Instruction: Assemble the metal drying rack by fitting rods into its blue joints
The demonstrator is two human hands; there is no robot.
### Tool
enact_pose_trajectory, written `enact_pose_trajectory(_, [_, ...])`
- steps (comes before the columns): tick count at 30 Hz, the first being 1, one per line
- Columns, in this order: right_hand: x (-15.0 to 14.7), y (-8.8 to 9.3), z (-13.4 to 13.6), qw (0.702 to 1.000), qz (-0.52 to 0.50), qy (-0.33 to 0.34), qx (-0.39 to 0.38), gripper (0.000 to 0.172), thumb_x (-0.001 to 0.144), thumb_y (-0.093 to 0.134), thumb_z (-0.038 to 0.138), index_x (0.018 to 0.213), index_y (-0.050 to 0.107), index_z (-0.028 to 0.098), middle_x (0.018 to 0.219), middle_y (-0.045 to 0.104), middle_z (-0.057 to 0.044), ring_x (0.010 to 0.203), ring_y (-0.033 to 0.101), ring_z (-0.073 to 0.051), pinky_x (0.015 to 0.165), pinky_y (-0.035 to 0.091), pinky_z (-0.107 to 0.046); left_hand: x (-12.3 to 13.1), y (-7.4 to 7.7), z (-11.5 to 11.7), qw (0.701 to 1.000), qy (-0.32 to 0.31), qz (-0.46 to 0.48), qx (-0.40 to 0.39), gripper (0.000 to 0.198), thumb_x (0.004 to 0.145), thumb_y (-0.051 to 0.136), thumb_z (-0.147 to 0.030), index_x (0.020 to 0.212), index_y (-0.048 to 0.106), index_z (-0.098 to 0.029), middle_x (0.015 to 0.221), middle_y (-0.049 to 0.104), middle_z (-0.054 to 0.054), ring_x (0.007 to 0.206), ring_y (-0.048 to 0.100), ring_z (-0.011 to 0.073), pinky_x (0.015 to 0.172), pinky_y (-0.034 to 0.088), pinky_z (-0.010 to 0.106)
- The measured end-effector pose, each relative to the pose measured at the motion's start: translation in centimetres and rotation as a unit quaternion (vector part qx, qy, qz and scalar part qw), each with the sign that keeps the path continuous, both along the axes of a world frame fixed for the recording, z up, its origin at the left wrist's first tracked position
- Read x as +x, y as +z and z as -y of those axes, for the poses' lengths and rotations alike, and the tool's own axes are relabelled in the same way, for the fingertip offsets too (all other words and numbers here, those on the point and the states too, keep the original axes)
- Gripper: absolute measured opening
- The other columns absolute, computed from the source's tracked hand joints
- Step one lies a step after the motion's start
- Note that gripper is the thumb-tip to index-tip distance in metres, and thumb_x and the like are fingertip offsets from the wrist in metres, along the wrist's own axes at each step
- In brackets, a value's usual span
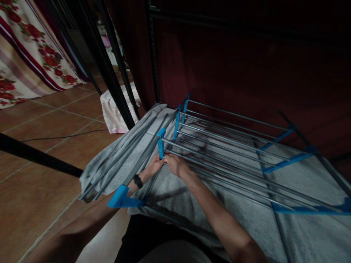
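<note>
A drying rack of grey metal rods (219, 153) with blue plastic joints lies on a grey blanket (170, 199). My left hand (154, 165), with a black band on its wrist, is closed on the lower end of a slotted blue plastic bracket (161, 146). Right beside it, my right hand (177, 164) closes round the end of a metal rod where it meets that bracket. The fingertips of both hands almost touch and partly hide the joint. A blue corner piece (123, 197) sits above my left forearm.
Black metal frame posts (109, 69) rise at the left, with a black bar (41, 155) lower down. A dark red cloth (233, 65) hangs behind the rack. A striped cloth (115, 113) and a dark cable (65, 136) lie by the tiled floor (55, 120). A floral curtain (35, 47) hangs far left.
</note>
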State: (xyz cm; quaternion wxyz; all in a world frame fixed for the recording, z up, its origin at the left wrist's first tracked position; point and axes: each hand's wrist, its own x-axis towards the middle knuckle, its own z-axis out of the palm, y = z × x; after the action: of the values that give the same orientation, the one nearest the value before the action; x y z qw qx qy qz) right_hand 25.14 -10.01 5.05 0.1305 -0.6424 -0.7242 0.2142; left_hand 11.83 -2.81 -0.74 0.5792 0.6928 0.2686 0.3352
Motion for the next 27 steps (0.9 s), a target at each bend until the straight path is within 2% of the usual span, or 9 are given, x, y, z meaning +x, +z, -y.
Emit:
enact_pose_trajectory(6, [0.1,-0.1,-0.2,1.0,-0.004,0.005,0.006,0.035,0.1,0.035,0.026,0.127,0.057,0.023,0.137,0.058,-0.005,0.123,0.056,-0.02,0.101,0.044,-0.031,-0.1,-0.1,-0.1,1.0,-0.001,-0.003,0.011,0.027,0.08,0.064,-0.043,0.09,0.065,-0.018,0.092,0.07,0.007,0.095,0.061,0.0279,0.101,0.043,0.046])
enact_pose_trajectory(12, [-0.1,0.1,-0.2,1.0,0.017,-0.009,0.003,0.034,0.101,0.034,0.03,0.118,0.061,0.02,0.126,0.065,-0.008,0.114,0.062,-0.021,0.093,0.048,-0.031,0.0,-0.4,-0.2,0.999,0.018,-0.014,0.035,0.021,0.081,0.063,-0.036,0.091,0.065,-0.018,0.095,0.069,0.008,0.096,0.058,0.0273,0.101,0.043,0.044])
enact_pose_trajectory(18, [-0.1,-0.1,-0.3,1.0,0.027,-0.002,0.011,0.034,0.101,0.032,0.03,0.116,0.061,0.019,0.125,0.065,-0.008,0.112,0.062,-0.023,0.09,0.049,-0.032,0.0,-0.9,-0.3,0.998,0.028,-0.034,0.047,0.013,0.082,0.06,-0.032,0.087,0.064,-0.02,0.091,0.069,0.007,0.096,0.057,0.0259,0.099,0.043,0.042])
enact_pose_trajectory(23, [-0.5,-0.1,0.2,0.998,0.063,-0.015,0.016,0.036,0.103,0.03,0.028,0.125,0.057,0.019,0.122,0.065,-0.008,0.109,0.063,-0.023,0.089,0.049,-0.033,-0.2,-1.4,-0.6,0.998,0.039,-0.04,0.04,0.015,0.081,0.059,-0.032,0.082,0.059,-0.017,0.089,0.066,0.007,0.091,0.055,0.0239,0.092,0.046,0.04])
enact_pose_trajectory(27, [-1.1,0.0,1.2,0.991,0.113,-0.038,0.064,0.042,0.103,0.033,0.035,0.138,0.047,0.017,0.12,0.065,-0.011,0.106,0.063,-0.023,0.09,0.05,-0.035,-0.3,-1.2,-0.7,0.998,0.035,-0.037,0.04,0.015,0.076,0.063,-0.03,0.082,0.06,-0.016,0.088,0.065,0.006,0.087,0.054,0.0217,0.087,0.048,0.037])
